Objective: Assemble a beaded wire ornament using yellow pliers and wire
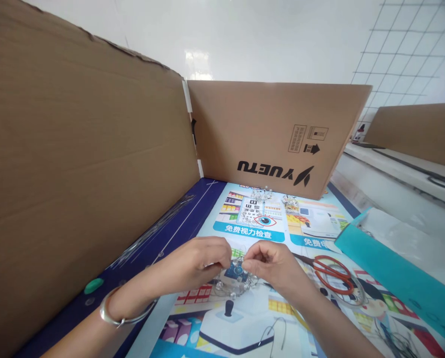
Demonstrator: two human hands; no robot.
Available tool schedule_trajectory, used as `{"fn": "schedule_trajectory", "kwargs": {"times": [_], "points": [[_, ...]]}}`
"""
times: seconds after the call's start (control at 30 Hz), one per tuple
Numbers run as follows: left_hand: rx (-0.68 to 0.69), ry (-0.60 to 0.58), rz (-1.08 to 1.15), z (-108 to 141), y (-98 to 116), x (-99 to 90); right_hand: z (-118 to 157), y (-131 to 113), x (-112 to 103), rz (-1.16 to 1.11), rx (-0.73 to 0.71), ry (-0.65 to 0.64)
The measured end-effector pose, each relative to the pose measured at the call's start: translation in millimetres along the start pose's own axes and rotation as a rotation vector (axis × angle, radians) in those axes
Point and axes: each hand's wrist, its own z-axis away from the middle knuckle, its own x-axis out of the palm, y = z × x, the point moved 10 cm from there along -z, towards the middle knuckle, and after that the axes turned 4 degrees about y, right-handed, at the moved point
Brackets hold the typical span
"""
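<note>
Silver bangle (124,309) on its wrist, the left hand (194,262) curls closed, its fingertips (226,258) just beside the right hand (272,271) above a small blue circuit board (234,271). The right hand's fingers pinch together at the board's upper edge, thumb against forefinger; whether they grip something thin there is too small to tell, and the left hand's hold is partly hidden too. Neither hand is spread. The board lies directly beneath and between them, a little closer to the left hand, inside a roughly round cluster of clear beads (230,287) on wire, so it shows no clear long axis. To the right of the right hand lie red-handled scissors (332,274), with a teal folder (397,273) beyond them. Ahead of the hands, a heap of clear beaded pieces (262,194) rests on a printed mat (185,248). Left of the left hand, thin wire strands (155,233) lie along the mat's dark blue border beside a cardboard panel (76,159).
</note>
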Motion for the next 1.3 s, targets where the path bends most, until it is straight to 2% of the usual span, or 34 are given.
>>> {"fn": "schedule_trajectory", "kwargs": {"times": [0.27, 0.6, 0.97, 1.3], "points": [[-0.005, -0.016, 0.016, -2, 2, 4.8, 1, 6, 2, 0.011, 0.020, 0.021], [-0.003, -0.027, 0.024, -3, 3, 8.7, -2, 8, 3, -0.020, 0.019, -0.014], [0.036, -0.030, -0.013, -1, 17, 1.5, 0, 2, 2, 0.005, 0.003, -0.059], [0.070, -0.066, -0.149, 1, 36, -3.0, 3, -7, 0, -0.034, 0.025, -0.062]]}}
